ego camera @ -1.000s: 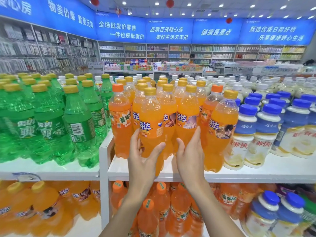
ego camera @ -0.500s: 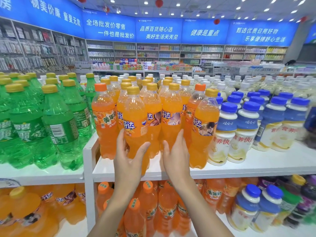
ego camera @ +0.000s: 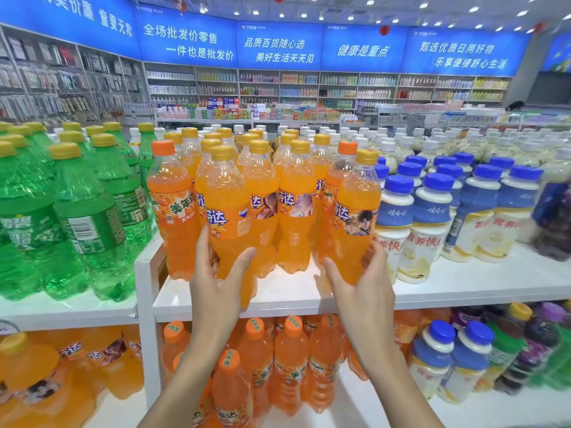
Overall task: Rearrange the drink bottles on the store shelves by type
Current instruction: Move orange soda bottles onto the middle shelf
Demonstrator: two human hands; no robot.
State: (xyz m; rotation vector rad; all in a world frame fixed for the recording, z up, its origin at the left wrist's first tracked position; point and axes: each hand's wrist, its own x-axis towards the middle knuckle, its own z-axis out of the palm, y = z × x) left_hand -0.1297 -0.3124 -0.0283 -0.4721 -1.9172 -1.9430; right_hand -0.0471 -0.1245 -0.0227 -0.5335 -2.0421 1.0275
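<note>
My left hand (ego camera: pixel 217 279) grips the lower half of a yellow-capped orange Fanta bottle (ego camera: pixel 228 211), held at the front edge of the white upper shelf (ego camera: pixel 290 299). My right hand (ego camera: pixel 361 282) wraps around the base of another yellow-capped Fanta bottle (ego camera: pixel 355 217) at the right end of the orange group. Between them stand several more orange bottles (ego camera: pixel 293 205). Two orange-capped Mirinda bottles stand in the group: one (ego camera: pixel 173 208) at its left end, one (ego camera: pixel 336 177) behind the right-hand bottle.
Green Sprite bottles (ego camera: pixel 89 217) fill the shelf to the left. Blue-capped white milk drinks (ego camera: pixel 432 220) stand to the right. The lower shelf holds orange bottles (ego camera: pixel 287 359), more milk drinks (ego camera: pixel 448 362) and dark bottles (ego camera: pixel 537 344). Store aisles lie behind.
My right hand has moved right, from a middle orange bottle to the rightmost yellow-capped one. My left hand keeps its bottle. The view has shifted right and closer.
</note>
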